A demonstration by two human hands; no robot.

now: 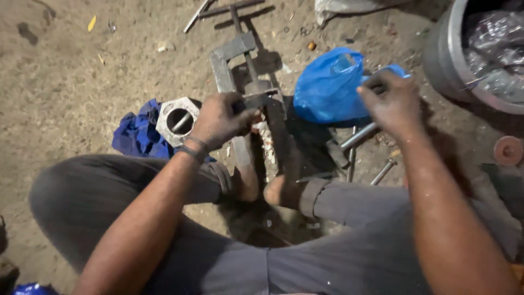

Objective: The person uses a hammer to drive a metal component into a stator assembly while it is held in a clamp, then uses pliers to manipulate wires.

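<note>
In the head view, a metal screw clamp (245, 65) is seen lying on the dirt floor (65, 82), its long threaded rod running away from the seated person, whose bare feet are pressed against its near end. The left hand (221, 120) is clenched around a dark metal piece at the clamp's lower jaw, where the part is being steadied. The right hand (390, 98) is closed on a small dark object raised in front of a blue plastic bag (327, 84); what that object is cannot be told. A grey hexagonal metal block (177, 120) with a round bore is rested on a blue cloth (134, 136), just beside the left hand. 2 loose steel bolts (360, 136) lie on the floor under the right forearm, and a large metal drum (453, 54) stands at the upper right. The step in hand is judged to be fitting a part into the clamp; bringing the right hand's piece across while the left grasp is kept firm would seem required.
</note>
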